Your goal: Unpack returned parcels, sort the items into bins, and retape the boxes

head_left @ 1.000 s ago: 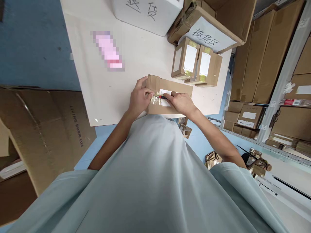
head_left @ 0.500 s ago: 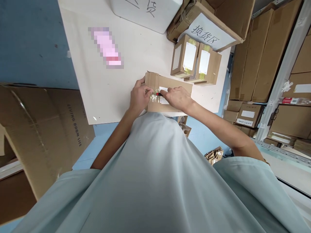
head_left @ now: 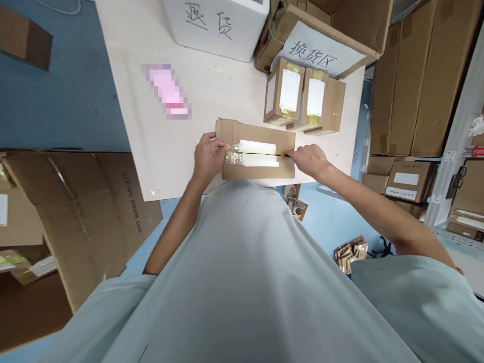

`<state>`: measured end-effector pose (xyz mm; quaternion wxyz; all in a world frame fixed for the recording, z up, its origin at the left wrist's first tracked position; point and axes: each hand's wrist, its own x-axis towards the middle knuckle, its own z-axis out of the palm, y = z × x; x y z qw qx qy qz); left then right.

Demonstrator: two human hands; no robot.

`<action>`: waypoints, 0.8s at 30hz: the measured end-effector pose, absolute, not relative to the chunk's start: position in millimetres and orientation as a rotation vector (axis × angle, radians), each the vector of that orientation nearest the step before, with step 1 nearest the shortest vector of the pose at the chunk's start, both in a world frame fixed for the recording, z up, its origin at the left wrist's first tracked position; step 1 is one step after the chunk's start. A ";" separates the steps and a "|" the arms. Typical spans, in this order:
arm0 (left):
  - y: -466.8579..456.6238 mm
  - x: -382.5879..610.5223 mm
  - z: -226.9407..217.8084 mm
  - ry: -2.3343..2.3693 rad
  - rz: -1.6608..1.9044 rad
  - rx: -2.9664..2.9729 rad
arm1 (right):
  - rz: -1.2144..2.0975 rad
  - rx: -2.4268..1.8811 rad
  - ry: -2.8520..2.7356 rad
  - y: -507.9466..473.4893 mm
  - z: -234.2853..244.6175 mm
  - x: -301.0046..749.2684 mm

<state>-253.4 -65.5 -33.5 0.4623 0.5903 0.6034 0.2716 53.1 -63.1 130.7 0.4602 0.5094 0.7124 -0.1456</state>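
A flat brown cardboard box (head_left: 260,169) with a white label and clear tape along its seam lies at the near edge of the white table (head_left: 159,136). My left hand (head_left: 206,157) grips the box's left end, fingers curled over its top. My right hand (head_left: 309,160) is closed on a small red-handled cutter (head_left: 286,155) at the right end of the seam. A dark slit runs along the seam across the label.
Two small labelled cartons (head_left: 302,98) stand behind the box. A white foam box (head_left: 215,25) and an open cardboard box with a paper sign (head_left: 313,50) sit at the table's far edge. A large carton (head_left: 71,212) stands to the left, shelving with boxes (head_left: 416,101) to the right.
My right hand has drawn the cutter along the seam from the left part of the label to the box's right end, leaving a slit. My left hand stays on the left end.
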 end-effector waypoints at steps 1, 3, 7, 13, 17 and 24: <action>-65.7 -252.2 -32.9 1.494 0.669 1.442 | -0.342 1.268 1.749 -65.8 132.7 66.6; -66.4 -248.8 -30.5 1.514 0.665 1.427 | -0.331 1.291 1.765 -70.7 134.7 89.1; -68.5 -240.9 -21.8 1.552 0.651 1.403 | -0.365 1.292 1.810 -76.8 133.5 118.8; -71.0 -235.6 -15.6 1.616 0.658 1.380 | -0.405 1.268 1.827 -78.2 134.9 158.5; -67.8 -236.6 -15.2 1.648 0.628 1.360 | -0.453 1.273 1.905 -75.1 124.4 175.0; -65.8 -234.7 0.5 1.734 0.536 1.361 | -0.603 1.366 2.065 -78.8 79.8 199.4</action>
